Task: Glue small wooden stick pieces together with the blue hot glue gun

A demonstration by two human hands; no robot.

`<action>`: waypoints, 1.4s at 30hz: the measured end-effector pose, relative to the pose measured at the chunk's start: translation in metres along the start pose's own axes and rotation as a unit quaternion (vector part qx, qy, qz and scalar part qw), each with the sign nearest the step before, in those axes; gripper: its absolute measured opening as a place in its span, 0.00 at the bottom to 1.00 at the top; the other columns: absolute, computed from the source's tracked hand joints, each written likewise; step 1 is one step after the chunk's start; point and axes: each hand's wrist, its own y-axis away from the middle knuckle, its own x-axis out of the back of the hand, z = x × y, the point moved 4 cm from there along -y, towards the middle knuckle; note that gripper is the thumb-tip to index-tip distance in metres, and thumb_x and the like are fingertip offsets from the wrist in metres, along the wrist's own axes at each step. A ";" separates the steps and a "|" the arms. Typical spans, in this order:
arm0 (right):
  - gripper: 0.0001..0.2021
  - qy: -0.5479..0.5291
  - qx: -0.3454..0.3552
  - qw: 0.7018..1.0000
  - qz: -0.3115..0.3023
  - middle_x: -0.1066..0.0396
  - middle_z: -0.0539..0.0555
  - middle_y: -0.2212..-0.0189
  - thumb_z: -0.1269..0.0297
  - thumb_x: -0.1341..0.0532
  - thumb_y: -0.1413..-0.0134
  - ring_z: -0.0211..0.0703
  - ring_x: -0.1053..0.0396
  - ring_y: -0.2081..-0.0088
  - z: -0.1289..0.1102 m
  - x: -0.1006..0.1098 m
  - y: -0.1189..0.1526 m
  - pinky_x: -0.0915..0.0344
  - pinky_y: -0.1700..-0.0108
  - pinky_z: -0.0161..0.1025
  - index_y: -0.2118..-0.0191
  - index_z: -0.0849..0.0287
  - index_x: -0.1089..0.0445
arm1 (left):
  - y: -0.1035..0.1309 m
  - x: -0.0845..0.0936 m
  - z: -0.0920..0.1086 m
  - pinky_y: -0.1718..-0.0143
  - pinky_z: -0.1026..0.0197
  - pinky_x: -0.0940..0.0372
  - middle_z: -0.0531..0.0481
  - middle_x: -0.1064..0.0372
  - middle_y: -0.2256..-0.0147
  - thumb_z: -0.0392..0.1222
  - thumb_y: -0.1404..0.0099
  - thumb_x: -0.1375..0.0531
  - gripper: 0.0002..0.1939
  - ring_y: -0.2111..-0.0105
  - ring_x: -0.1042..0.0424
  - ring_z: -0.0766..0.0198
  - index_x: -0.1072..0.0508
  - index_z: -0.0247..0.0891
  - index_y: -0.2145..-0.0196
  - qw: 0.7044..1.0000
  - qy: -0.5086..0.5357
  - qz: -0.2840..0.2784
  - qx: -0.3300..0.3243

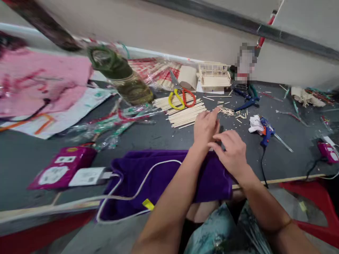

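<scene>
Between six and eight o'clock from the hands, close in, lies purple cloth (156, 184) with a white cable (169, 161) looped over it. At the dial's centre, the left hand (206, 128) points forward, forefinger out; the right hand (232, 151) is beside its wrist, thumb and forefinger curved toward each other. Whether either grips anything, I cannot tell. At three lies a blue glue gun (268, 134); at ten, pale thin sticks (186, 118), scissors (181, 89) partly on them toward eleven. Around one are short stick pieces (226, 111), then blue pliers (246, 103); farthest, at twelve, stands a small stick-built model (214, 81).
</scene>
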 end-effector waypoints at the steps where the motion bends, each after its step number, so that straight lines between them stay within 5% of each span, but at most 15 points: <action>1: 0.09 0.006 0.003 1.000 -0.003 0.25 0.56 0.67 0.62 0.41 0.36 0.45 0.32 0.63 -0.001 -0.003 -0.002 0.37 0.57 0.41 0.66 0.58 0.28 | 0.000 -0.001 -0.001 0.59 0.53 0.36 0.44 0.27 0.69 0.34 0.36 0.47 0.23 0.61 0.31 0.51 0.33 0.35 0.43 1.000 0.003 -0.001 0.004; 6: 0.10 -0.096 -0.088 0.991 -0.043 0.28 0.52 0.71 0.65 0.42 0.37 0.41 0.33 0.67 0.008 -0.015 -0.008 0.38 0.61 0.38 0.70 0.57 0.30 | 0.000 -0.004 -0.004 0.58 0.52 0.36 0.46 0.27 0.69 0.34 0.35 0.47 0.23 0.62 0.31 0.53 0.33 0.40 0.43 0.999 0.025 -0.004 0.027; 10: 0.10 -0.256 -0.245 0.935 -0.030 0.34 0.46 0.76 0.60 0.43 0.38 0.36 0.39 0.75 0.031 -0.014 -0.004 0.41 0.70 0.34 0.69 0.57 0.33 | 0.001 0.000 0.003 0.56 0.51 0.36 0.43 0.27 0.67 0.35 0.35 0.46 0.23 0.60 0.31 0.52 0.33 0.35 0.42 0.999 0.046 -0.008 0.017; 12: 0.11 -0.268 -0.270 0.925 -0.005 0.36 0.45 0.77 0.57 0.44 0.37 0.35 0.41 0.76 0.036 -0.010 -0.001 0.43 0.71 0.34 0.69 0.57 0.34 | 0.002 0.002 0.005 0.56 0.51 0.36 0.43 0.27 0.67 0.34 0.35 0.46 0.23 0.60 0.31 0.52 0.34 0.34 0.42 0.999 0.047 -0.005 0.013; 18: 0.12 -0.104 -0.110 0.988 -0.013 0.31 0.52 0.70 0.60 0.46 0.34 0.41 0.35 0.66 0.011 -0.008 -0.003 0.39 0.60 0.38 0.69 0.57 0.34 | 0.003 -0.007 -0.001 0.56 0.47 0.36 0.43 0.27 0.70 0.35 0.35 0.47 0.23 0.62 0.31 0.50 0.32 0.36 0.43 0.998 0.064 -0.004 0.011; 21: 0.12 -0.025 -0.052 0.998 -0.041 0.31 0.54 0.70 0.60 0.45 0.34 0.43 0.35 0.63 0.003 -0.014 -0.005 0.39 0.59 0.39 0.70 0.56 0.35 | 0.004 -0.012 -0.002 0.55 0.47 0.36 0.45 0.28 0.71 0.36 0.34 0.47 0.21 0.62 0.32 0.50 0.31 0.39 0.44 0.997 0.070 -0.008 -0.005; 24: 0.13 -0.005 -0.071 0.997 -0.022 0.31 0.53 0.71 0.61 0.47 0.33 0.42 0.34 0.66 0.012 -0.009 -0.007 0.40 0.61 0.37 0.71 0.56 0.37 | 0.005 -0.009 0.005 0.54 0.50 0.35 0.45 0.27 0.66 0.38 0.32 0.47 0.18 0.61 0.31 0.53 0.31 0.41 0.45 0.996 0.084 0.009 -0.030; 29: 0.17 0.055 -0.153 0.984 0.076 0.38 0.48 0.79 0.60 0.53 0.31 0.38 0.41 0.75 0.042 0.029 -0.002 0.46 0.70 0.36 0.73 0.56 0.40 | 0.005 0.012 0.018 0.51 0.55 0.34 0.41 0.30 0.51 0.36 0.31 0.46 0.15 0.50 0.31 0.56 0.30 0.39 0.48 0.980 0.176 0.093 -0.023; 34: 0.20 0.114 -0.140 0.980 0.079 0.41 0.47 0.82 0.57 0.46 0.33 0.37 0.42 0.77 0.053 0.046 0.006 0.46 0.70 0.37 0.78 0.55 0.43 | 0.005 0.021 0.014 0.60 0.60 0.34 0.50 0.28 0.67 0.40 0.29 0.45 0.10 0.66 0.29 0.63 0.26 0.40 0.56 0.956 0.255 0.141 0.043; 39: 0.11 0.040 -0.113 0.990 0.067 0.26 0.59 0.59 0.62 0.49 0.33 0.41 0.28 0.64 0.057 0.045 0.013 0.35 0.63 0.38 0.56 0.58 0.31 | 0.007 0.022 0.007 0.54 0.56 0.34 0.51 0.29 0.72 0.49 0.29 0.47 0.16 0.66 0.29 0.62 0.27 0.41 0.69 0.941 0.285 0.158 0.088; 42: 0.12 0.061 -0.137 0.986 0.068 0.25 0.53 0.70 0.59 0.46 0.33 0.37 0.30 0.73 0.060 0.046 0.018 0.37 0.68 0.34 0.62 0.57 0.28 | 0.007 0.021 0.012 0.48 0.52 0.35 0.54 0.34 0.78 0.50 0.32 0.42 0.21 0.70 0.29 0.63 0.37 0.40 0.81 0.938 0.306 0.152 0.065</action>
